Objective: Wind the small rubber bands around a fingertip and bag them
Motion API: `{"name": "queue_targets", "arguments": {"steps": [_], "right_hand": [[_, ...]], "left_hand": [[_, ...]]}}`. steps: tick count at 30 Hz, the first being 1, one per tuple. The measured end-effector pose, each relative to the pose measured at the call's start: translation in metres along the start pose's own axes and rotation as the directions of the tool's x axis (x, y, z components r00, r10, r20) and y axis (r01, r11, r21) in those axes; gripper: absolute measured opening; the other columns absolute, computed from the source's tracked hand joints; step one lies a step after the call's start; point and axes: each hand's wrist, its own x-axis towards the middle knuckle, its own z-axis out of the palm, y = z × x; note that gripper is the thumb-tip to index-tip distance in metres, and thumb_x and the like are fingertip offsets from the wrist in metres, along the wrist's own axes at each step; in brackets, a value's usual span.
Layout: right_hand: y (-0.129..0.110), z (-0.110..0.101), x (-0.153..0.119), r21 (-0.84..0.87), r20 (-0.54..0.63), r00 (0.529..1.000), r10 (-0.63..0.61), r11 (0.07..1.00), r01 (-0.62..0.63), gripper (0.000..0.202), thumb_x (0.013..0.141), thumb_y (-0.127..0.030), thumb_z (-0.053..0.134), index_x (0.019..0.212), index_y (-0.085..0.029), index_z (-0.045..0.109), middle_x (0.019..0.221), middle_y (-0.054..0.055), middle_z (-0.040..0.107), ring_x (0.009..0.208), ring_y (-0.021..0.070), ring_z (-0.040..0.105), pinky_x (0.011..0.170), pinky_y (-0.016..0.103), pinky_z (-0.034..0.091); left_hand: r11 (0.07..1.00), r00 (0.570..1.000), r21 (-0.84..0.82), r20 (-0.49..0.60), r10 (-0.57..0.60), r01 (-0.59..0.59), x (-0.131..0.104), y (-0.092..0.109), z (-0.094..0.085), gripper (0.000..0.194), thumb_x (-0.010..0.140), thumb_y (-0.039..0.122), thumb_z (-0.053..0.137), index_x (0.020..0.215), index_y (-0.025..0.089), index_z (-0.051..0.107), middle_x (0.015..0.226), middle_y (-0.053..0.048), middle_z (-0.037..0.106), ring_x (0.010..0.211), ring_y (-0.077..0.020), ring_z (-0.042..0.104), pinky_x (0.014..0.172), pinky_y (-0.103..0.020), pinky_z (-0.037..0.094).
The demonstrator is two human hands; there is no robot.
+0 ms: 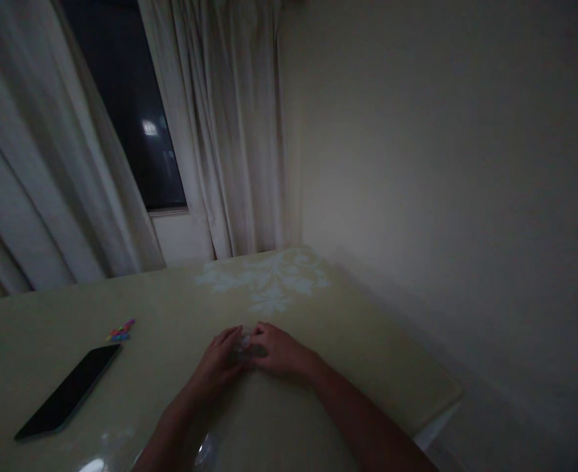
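Observation:
Near the middle of the table, my left hand [226, 357] and my right hand [280, 351] meet around a small clear, shiny piece that looks like plastic [244, 347]. The left fingers are curled against its left side. On the other side, the right thumb and fingers are bent in a pinch. Much of the piece is hidden by the fingers, and the dim light keeps its exact kind from showing. Another clear, glossy plastic-like piece [205, 451] lies by my left forearm at the bottom edge.
The pale yellow table [367, 354] has a white floral pattern. To the left lie a dark phone or tablet [70, 392] and a little heap of colourful small pieces [120, 330]. Curtains [234, 131] and a dark window stand behind; a wall [441, 164] runs along the right.

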Motion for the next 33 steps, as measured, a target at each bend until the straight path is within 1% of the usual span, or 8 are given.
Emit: {"name": "queue_targets", "arguments": {"steps": [6, 10, 13, 16, 21, 25, 30, 33], "right_hand": [[0.004, 0.003, 0.0, 0.104, -0.006, 1.0, -0.026, 0.994, 0.027, 0.031, 0.084, -0.038, 0.089, 0.11, -0.024, 0.08, 0.118, 0.006, 0.067, 0.112, 0.0213, 0.066, 0.102, 0.032, 0.052], [0.012, 0.006, 0.001, 0.141, -0.027, 0.999, 0.04, 0.989, -0.035, 0.065, 0.073, -0.037, 0.097, 0.131, -0.02, 0.072, 0.136, 0.013, 0.064, 0.128, 0.0277, 0.062, 0.111, 0.039, 0.047], [0.015, 0.007, 0.002, 0.157, 0.001, 0.997, 0.077, 0.985, -0.076, 0.085, 0.07, -0.042, 0.098, 0.143, -0.018, 0.063, 0.139, 0.016, 0.065, 0.127, 0.0318, 0.063, 0.109, 0.043, 0.049], [0.017, 0.005, 0.002, 0.161, 0.032, 0.997, 0.076, 0.984, -0.08, 0.084, 0.069, -0.043, 0.098, 0.141, -0.015, 0.065, 0.133, 0.016, 0.068, 0.122, 0.0316, 0.066, 0.106, 0.041, 0.051], [0.019, -0.002, 0.0, 0.173, 0.057, 0.998, 0.038, 0.984, -0.047, 0.081, 0.067, -0.041, 0.1, 0.137, -0.017, 0.067, 0.127, 0.013, 0.069, 0.113, 0.0267, 0.067, 0.099, 0.035, 0.054], [0.021, -0.005, -0.001, 0.172, 0.049, 0.999, 0.007, 0.985, -0.016, 0.081, 0.064, -0.04, 0.101, 0.134, -0.015, 0.068, 0.124, 0.012, 0.069, 0.114, 0.027, 0.066, 0.1, 0.036, 0.053], [0.018, -0.006, -0.002, 0.17, 0.012, 1.0, -0.023, 0.985, 0.021, 0.083, 0.064, -0.038, 0.102, 0.136, -0.019, 0.065, 0.129, 0.012, 0.066, 0.112, 0.0253, 0.067, 0.098, 0.035, 0.053], [0.015, -0.007, -0.002, 0.137, -0.045, 0.999, -0.005, 0.99, 0.011, 0.083, 0.061, -0.038, 0.103, 0.133, -0.019, 0.066, 0.126, 0.01, 0.068, 0.114, 0.0251, 0.065, 0.101, 0.035, 0.051]], "left_hand": [[0.995, 0.998, -0.087, 0.055, -0.037, 0.041, -0.002, -0.005, -0.016, 0.072, 0.066, 0.048, 0.09, 0.131, 0.025, 0.071, 0.128, -0.013, 0.065, 0.122, -0.0335, 0.067, 0.106, -0.051, 0.056], [0.985, 0.993, -0.161, 0.108, -0.047, 0.064, -0.006, 0.004, -0.022, 0.064, 0.07, 0.045, 0.086, 0.128, 0.023, 0.068, 0.124, -0.013, 0.068, 0.117, -0.032, 0.069, 0.102, -0.048, 0.058], [0.972, 0.989, -0.219, 0.135, -0.058, 0.087, -0.008, 0.013, -0.024, 0.064, 0.07, 0.041, 0.086, 0.127, 0.02, 0.065, 0.123, -0.014, 0.071, 0.114, -0.0313, 0.071, 0.099, -0.045, 0.059], [0.961, 0.987, -0.256, 0.147, -0.067, 0.104, -0.007, 0.021, -0.024, 0.063, 0.07, 0.04, 0.085, 0.125, 0.02, 0.063, 0.118, -0.013, 0.073, 0.109, -0.0301, 0.073, 0.095, -0.043, 0.06], [0.957, 0.982, -0.255, 0.163, -0.098, 0.138, -0.006, 0.03, -0.023, 0.084, 0.064, 0.042, 0.088, 0.138, 0.02, 0.056, 0.117, -0.012, 0.073, 0.107, -0.0298, 0.073, 0.095, -0.044, 0.06], [0.955, 0.977, -0.25, 0.183, -0.112, 0.157, -0.007, 0.035, -0.024, 0.07, 0.064, 0.044, 0.089, 0.123, 0.018, 0.063, 0.123, -0.015, 0.072, 0.112, -0.0332, 0.072, 0.097, -0.044, 0.058], [0.948, 0.975, -0.281, 0.201, -0.095, 0.15, -0.01, 0.038, -0.024, 0.077, 0.068, 0.039, 0.089, 0.134, 0.02, 0.056, 0.114, -0.01, 0.074, 0.098, -0.0254, 0.074, 0.088, -0.037, 0.061], [0.955, 0.985, -0.264, 0.14, -0.1, 0.134, -0.011, 0.035, -0.02, 0.078, 0.07, 0.04, 0.088, 0.138, 0.02, 0.055, 0.118, -0.011, 0.071, 0.105, -0.0271, 0.072, 0.093, -0.041, 0.06]]}}
